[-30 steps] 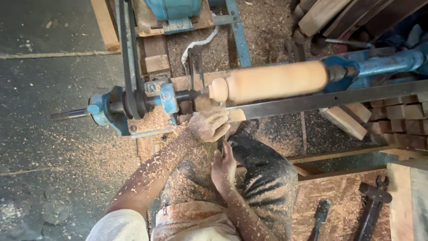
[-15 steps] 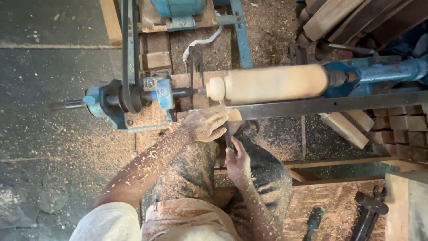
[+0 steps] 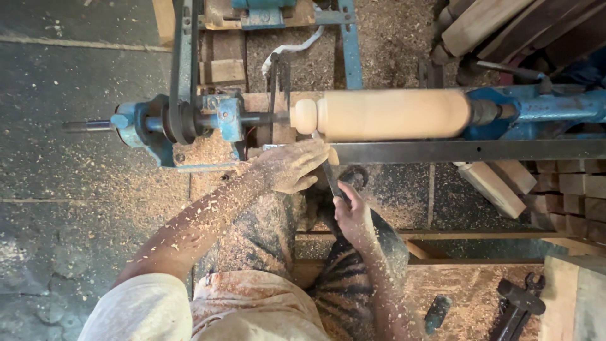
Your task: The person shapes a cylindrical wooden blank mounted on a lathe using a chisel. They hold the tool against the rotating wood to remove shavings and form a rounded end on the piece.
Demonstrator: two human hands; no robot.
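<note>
A pale wooden cylinder [image 3: 391,113] with a rounded knob at its left end sits between the centres of a blue lathe [image 3: 189,123]. A chisel [image 3: 329,173] runs from below up to the knob end, across the dark metal tool rest [image 3: 467,150]. My left hand [image 3: 291,165] presses on the chisel's blade at the rest, fingers curled over it. My right hand [image 3: 352,213] grips the chisel's handle lower down. Both forearms are covered in wood shavings.
Sawdust covers the floor around the lathe. Wooden blocks [image 3: 568,189] are stacked at the right, planks [image 3: 499,25] lean at the top right. Dark metal tools [image 3: 521,303] lie at the bottom right. A belt and pulley [image 3: 180,95] run at the lathe's left end.
The view has shifted slightly. Both hands stay on the chisel at the knob end of the wood, with my right hand a little lower.
</note>
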